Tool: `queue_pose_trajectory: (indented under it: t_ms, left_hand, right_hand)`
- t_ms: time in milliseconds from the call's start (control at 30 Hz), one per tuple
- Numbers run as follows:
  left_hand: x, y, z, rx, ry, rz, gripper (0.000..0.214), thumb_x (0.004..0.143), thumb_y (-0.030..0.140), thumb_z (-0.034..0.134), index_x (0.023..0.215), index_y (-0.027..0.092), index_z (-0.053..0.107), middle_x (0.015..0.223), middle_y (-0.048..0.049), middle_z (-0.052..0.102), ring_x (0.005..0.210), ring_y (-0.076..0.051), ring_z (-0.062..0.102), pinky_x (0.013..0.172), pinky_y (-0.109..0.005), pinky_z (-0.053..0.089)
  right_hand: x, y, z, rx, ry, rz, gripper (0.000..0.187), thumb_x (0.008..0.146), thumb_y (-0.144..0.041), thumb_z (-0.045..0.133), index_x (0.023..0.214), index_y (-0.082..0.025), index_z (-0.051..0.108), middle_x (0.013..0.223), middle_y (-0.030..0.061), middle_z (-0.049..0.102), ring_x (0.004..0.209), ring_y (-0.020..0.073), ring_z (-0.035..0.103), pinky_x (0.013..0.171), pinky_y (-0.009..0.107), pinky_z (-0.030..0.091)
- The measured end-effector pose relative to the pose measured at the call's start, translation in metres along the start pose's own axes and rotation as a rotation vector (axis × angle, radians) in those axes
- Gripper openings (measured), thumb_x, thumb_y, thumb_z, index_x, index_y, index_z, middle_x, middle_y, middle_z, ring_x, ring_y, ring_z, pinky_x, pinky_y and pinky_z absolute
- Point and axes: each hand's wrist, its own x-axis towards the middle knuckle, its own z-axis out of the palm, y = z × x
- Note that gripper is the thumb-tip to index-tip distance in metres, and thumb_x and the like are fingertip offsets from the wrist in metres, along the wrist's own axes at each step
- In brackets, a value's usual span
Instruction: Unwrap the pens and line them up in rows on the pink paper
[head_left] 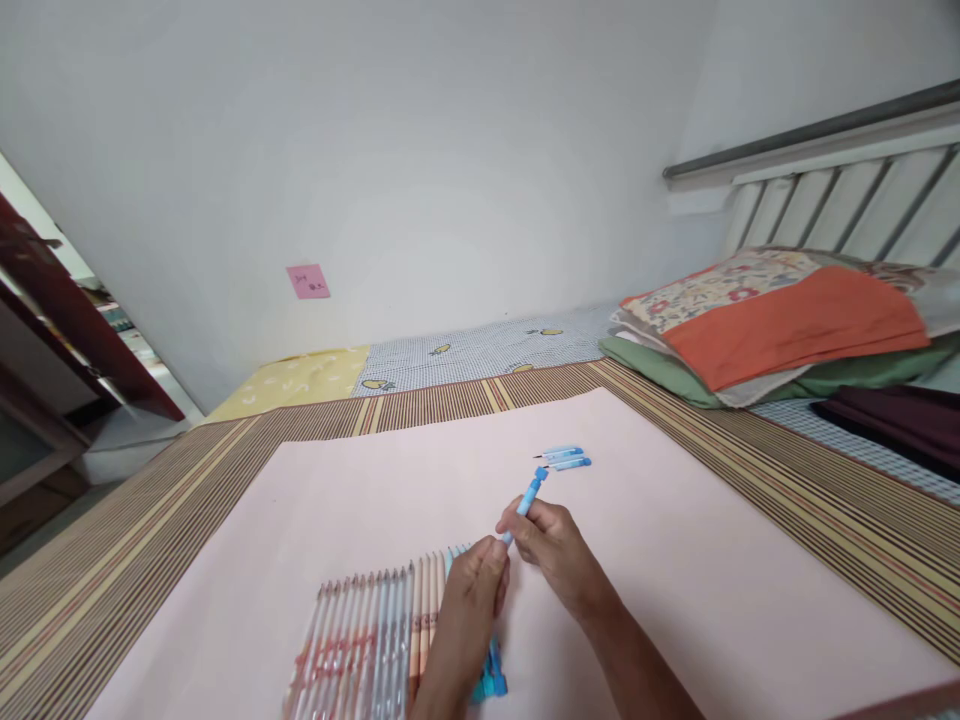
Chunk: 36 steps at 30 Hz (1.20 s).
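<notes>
A blue pen (529,497) points up and away from me, its lower end gripped by my right hand (551,545). My left hand (472,590) is closed beside it, fingertips pinched at the pen's near end. Both hands hover over a pale pink sheet (675,570). Under and left of my left hand lies a row of several pens (367,635), side by side, in pink, orange and pale blue. Two blue pen parts (564,458) lie on the sheet beyond the held pen. More blue pieces (491,683) show by my left wrist.
The pink sheet lies on a striped mat (120,560) over a bed. Folded orange, floral and green bedding (772,330) is stacked at the right, below a metal headboard (825,180). A pink note (307,281) sticks to the white wall. A dark wooden door (60,320) stands at the left.
</notes>
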Motion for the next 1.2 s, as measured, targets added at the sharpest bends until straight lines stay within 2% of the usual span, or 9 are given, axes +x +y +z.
queue_pose_trajectory:
  t_ms: [133,200,333,533,667,833,967,1033,1200]
  left_hand:
    - [-0.002,0.001,0.002,-0.507,-0.223,-0.227,0.058,0.083,0.071,0.063,0.062,0.022,0.041,0.05,0.0114,0.021,0.043,-0.006,0.011,0.047,-0.026,0.009]
    - [-0.002,0.001,0.003,-0.618,-0.289,-0.286,0.06,0.08,0.072,0.065,0.061,0.022,0.04,0.047,0.0124,0.019,0.04,-0.005,0.008,0.046,-0.026,0.008]
    - [0.001,0.001,0.006,-0.471,-0.168,-0.229,0.062,0.083,0.075,0.06,0.061,0.018,0.049,0.05,0.0103,0.023,0.043,-0.005,0.014,0.047,-0.026,0.008]
    - [0.006,-0.004,0.006,-0.184,-0.021,-0.125,0.064,0.081,0.079,0.057,0.065,0.017,0.057,0.05,0.0082,0.029,0.048,-0.008,0.021,0.049,-0.027,0.013]
    - [0.004,-0.005,0.003,-0.242,-0.026,-0.175,0.066,0.08,0.081,0.056,0.062,0.018,0.055,0.048,0.0089,0.027,0.046,-0.007,0.018,0.048,-0.027,0.01]
    - [0.001,-0.002,0.002,-0.442,-0.145,-0.257,0.067,0.084,0.08,0.049,0.062,0.018,0.053,0.046,0.0091,0.027,0.041,-0.006,0.017,0.046,-0.026,0.009]
    - [0.005,0.001,-0.002,-0.311,-0.023,-0.101,0.048,0.078,0.063,0.075,0.089,0.018,0.061,0.056,0.0092,0.041,0.045,-0.005,0.021,0.045,-0.023,0.012]
    - [0.007,0.0,-0.003,-0.245,0.043,-0.062,0.044,0.075,0.054,0.082,0.09,0.019,0.06,0.053,0.011,0.04,0.043,-0.005,0.02,0.045,-0.023,0.011]
    - [0.005,-0.005,-0.002,-0.215,0.054,-0.093,0.05,0.089,0.066,0.058,0.08,0.017,0.063,0.041,0.0079,0.041,0.04,-0.007,0.022,0.045,-0.025,0.014]
  right_hand:
    - [-0.002,-0.001,-0.008,0.019,-0.127,-0.016,0.04,0.086,-0.055,0.071,0.08,-0.016,0.069,0.057,-0.0066,0.038,0.051,0.0064,0.026,0.05,0.026,0.018]
    - [-0.002,0.002,-0.012,0.084,-0.194,0.014,0.04,0.086,-0.056,0.071,0.087,-0.016,0.071,0.055,-0.008,0.035,0.049,0.0062,0.024,0.05,0.025,0.018]
    - [0.001,0.008,-0.017,0.186,-0.1,0.018,0.051,0.089,-0.066,0.062,0.101,-0.017,0.069,0.061,-0.0054,0.045,0.052,0.0078,0.033,0.052,0.025,0.024]
    - [0.007,0.009,-0.012,-0.05,0.097,0.016,0.049,0.075,-0.061,0.079,0.067,-0.02,0.052,0.053,-0.0068,0.044,0.05,0.0083,0.033,0.051,0.026,0.025]
    - [0.003,0.003,-0.014,-0.082,0.011,-0.028,0.04,0.083,-0.058,0.071,0.086,-0.018,0.07,0.064,-0.0033,0.05,0.061,0.0119,0.043,0.061,0.027,0.035]
    - [0.0,0.003,-0.019,-0.033,-0.109,-0.053,0.034,0.09,-0.051,0.066,0.097,-0.019,0.074,0.078,0.0012,0.058,0.076,0.0161,0.052,0.076,0.031,0.042]
    - [0.004,0.01,-0.021,-0.057,0.034,-0.028,0.037,0.087,-0.053,0.069,0.098,-0.018,0.074,0.072,0.0,0.056,0.074,0.0168,0.052,0.075,0.031,0.042]
    - [0.005,0.011,-0.021,-0.083,0.081,-0.038,0.038,0.086,-0.054,0.071,0.097,-0.018,0.075,0.074,0.0009,0.057,0.076,0.0174,0.053,0.077,0.031,0.042]
    - [0.004,0.009,-0.024,-0.093,0.006,-0.077,0.035,0.088,-0.052,0.068,0.097,-0.019,0.076,0.082,0.0029,0.062,0.083,0.0185,0.055,0.082,0.032,0.044]
